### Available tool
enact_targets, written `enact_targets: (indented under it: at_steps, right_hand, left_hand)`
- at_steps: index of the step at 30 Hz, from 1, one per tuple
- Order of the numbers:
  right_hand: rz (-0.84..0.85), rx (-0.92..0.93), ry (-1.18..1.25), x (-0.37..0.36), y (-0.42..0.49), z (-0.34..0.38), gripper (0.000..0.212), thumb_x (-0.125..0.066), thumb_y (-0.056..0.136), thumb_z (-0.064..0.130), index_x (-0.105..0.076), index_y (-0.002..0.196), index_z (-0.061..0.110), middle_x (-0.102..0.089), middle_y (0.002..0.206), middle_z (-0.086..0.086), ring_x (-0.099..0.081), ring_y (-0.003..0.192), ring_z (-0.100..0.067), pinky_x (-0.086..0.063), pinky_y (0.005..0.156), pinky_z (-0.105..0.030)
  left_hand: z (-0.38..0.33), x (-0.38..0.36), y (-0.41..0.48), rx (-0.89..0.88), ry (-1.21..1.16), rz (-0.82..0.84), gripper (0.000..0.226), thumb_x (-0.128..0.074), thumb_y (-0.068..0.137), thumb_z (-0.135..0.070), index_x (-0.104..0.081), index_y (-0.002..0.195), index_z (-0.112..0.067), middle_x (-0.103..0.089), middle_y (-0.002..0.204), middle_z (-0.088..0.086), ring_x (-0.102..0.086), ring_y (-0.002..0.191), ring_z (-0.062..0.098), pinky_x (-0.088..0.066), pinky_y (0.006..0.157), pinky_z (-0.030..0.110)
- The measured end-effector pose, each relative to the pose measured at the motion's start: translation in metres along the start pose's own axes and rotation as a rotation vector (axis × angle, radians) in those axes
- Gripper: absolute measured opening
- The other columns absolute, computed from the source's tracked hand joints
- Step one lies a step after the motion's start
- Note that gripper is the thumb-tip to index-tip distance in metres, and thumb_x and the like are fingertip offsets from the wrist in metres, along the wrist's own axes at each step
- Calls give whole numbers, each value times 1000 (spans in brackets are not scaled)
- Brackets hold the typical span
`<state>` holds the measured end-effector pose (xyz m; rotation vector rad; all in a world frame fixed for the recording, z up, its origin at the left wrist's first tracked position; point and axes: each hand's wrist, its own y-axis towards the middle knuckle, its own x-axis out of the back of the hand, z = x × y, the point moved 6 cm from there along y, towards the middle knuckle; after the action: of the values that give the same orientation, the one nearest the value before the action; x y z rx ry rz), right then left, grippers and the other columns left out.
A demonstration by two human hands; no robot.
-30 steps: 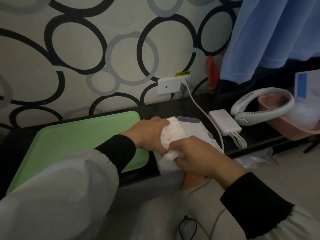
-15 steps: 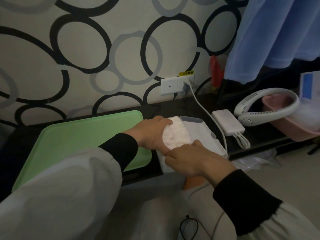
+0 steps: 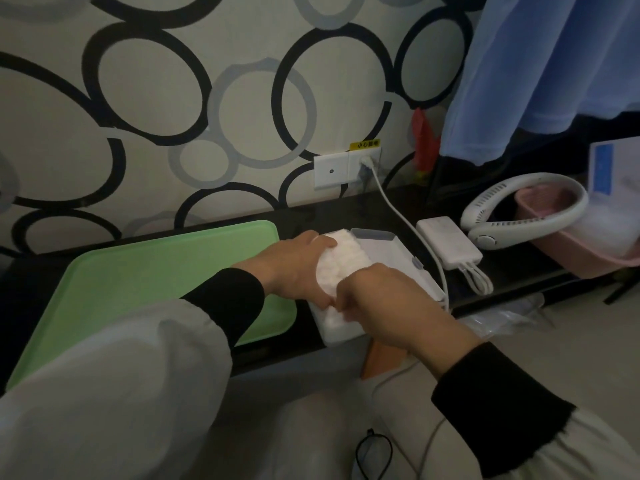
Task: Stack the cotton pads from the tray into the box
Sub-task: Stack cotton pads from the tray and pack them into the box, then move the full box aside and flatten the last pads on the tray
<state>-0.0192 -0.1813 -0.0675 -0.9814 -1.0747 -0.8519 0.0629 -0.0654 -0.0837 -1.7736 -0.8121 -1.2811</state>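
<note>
The green tray lies centre left; beside it the white box holds the cotton pads, their row running up the frame. The left hand grips its left flank; the right hand pinches its near end.

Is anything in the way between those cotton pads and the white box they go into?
Nothing visible does. The left hand and right hand both hold the cotton pads right at the open box, with nothing between pads and box. The green tray lies to the left, clear of the path.
</note>
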Motion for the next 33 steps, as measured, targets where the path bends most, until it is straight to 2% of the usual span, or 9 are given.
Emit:
enact_targets:
  at_steps: [4, 7, 11, 14, 18, 22, 26, 31, 33]
  right_hand:
    - [18, 34, 30, -3, 3, 3, 30, -61, 94, 14, -68, 119, 30, -57, 126, -4, -54, 115, -25, -45, 100, -39]
    - [-42, 30, 157, 10, -7, -9, 23, -58, 96, 24, -72, 107, 40, -66, 114, 8, -59, 107, -17, -50, 94, -38]
    - [-263, -303, 215, 31, -31, -56, 18, -52, 88, 28, -70, 88, 23, -67, 82, 4, -65, 79, -17, -57, 75, -40]
    - [-109, -490, 246, 14, -43, -72, 28, -50, 91, 35, -62, 86, 11, -63, 78, -7, -64, 72, -24, -57, 68, -37]
    - [73, -595, 732, -22, -47, -58, 42, -45, 98, 48, -58, 105, 9, -66, 96, -12, -69, 75, -24, -60, 59, -37]
    - [-102, -578, 834, -23, -41, -59, 31, -48, 97, 33, -63, 92, 7, -70, 91, -17, -65, 72, -28, -60, 75, -46]
    - [-345, -475, 955, -2, -37, -52, 32, -46, 97, 38, -64, 91, 12, -70, 83, -13, -70, 70, -30, -59, 74, -52]
    - [-351, -318, 1066, 8, -7, -16, 26, -43, 103, 31, -60, 85, 23, -65, 84, -16, -65, 74, -33, -57, 57, -38]
    - [-306, -222, 1055, 7, 14, 7, 30, -43, 103, 24, -62, 81, 16, -62, 75, -16, -60, 67, -32, -54, 54, -36]
  left_hand:
    - [-1, -1, -1, 5, -37, 7, 119, -82, 59, -61, -18, 154, -29, -28, 149, -4, -47, 128, 24, -41, 100, 34]
    - [0, -1, -3, 24, -99, 54, 121, -84, 62, -61, -15, 156, -29, -18, 157, -3, -34, 140, 23, -35, 112, 34]
    - [6, 0, -5, 103, -245, 85, 114, -75, 68, -70, -18, 157, -27, -13, 163, 0, -21, 148, 22, -23, 121, 37]
    - [7, 3, -4, 160, -228, 1, 103, -65, 72, -76, -30, 154, -24, -34, 154, 5, -34, 140, 28, -30, 116, 43]
    - [6, 7, -8, 204, -308, -102, 86, -66, 80, -67, -36, 149, -26, -48, 141, 9, -46, 127, 32, -39, 109, 44]
    - [3, 18, -21, 269, -595, -237, 63, -71, 86, -45, -48, 139, -19, -55, 131, 5, -55, 117, 25, -43, 99, 34]
    - [18, 42, -49, 294, -712, -427, 49, -72, 85, -37, -57, 127, -16, -60, 121, 3, -59, 107, 22, -47, 95, 36]
    - [66, 55, -106, 276, -926, -574, 14, -58, 98, -20, -71, 100, -22, -73, 93, -6, -67, 80, 5, -52, 70, 23]
    - [93, 50, -132, 310, -970, -626, 28, -53, 101, -12, -72, 86, -25, -72, 79, -12, -64, 66, -2, -50, 62, 22]
